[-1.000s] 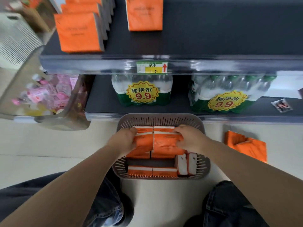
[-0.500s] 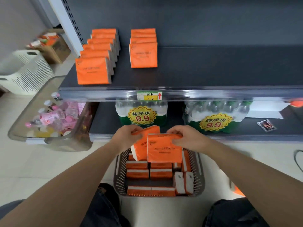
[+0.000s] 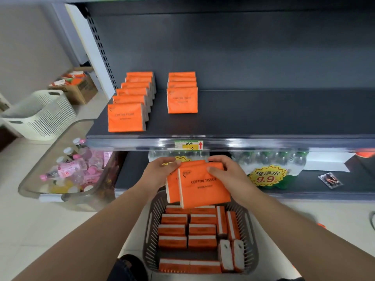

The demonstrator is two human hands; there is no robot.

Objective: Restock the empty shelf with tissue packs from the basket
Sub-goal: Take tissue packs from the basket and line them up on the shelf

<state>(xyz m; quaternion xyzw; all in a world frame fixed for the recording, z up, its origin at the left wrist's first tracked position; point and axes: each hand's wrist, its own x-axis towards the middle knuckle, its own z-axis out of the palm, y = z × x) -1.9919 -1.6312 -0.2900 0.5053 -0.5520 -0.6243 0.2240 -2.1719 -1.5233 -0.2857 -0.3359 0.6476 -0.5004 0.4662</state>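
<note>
Dark shelf (image 3: 263,114) ahead; over the basket (image 3: 151,236) I see my left hand (image 3: 160,176) and right hand (image 3: 228,178) gripping two cotton tissue packs (image 3: 203,189), fingers curled over their top edges

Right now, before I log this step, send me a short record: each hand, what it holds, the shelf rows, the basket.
left hand: grips the rear tissue pack
right hand: grips the front tissue pack, label towards the camera
held packs: upright, overlapping, above the basket, lower than the tissue shelf
left shelf row: six packs, standing
second shelf row: four packs, standing
tissue shelf: dark surface showing right of the second row
basket: many packs inside
</note>
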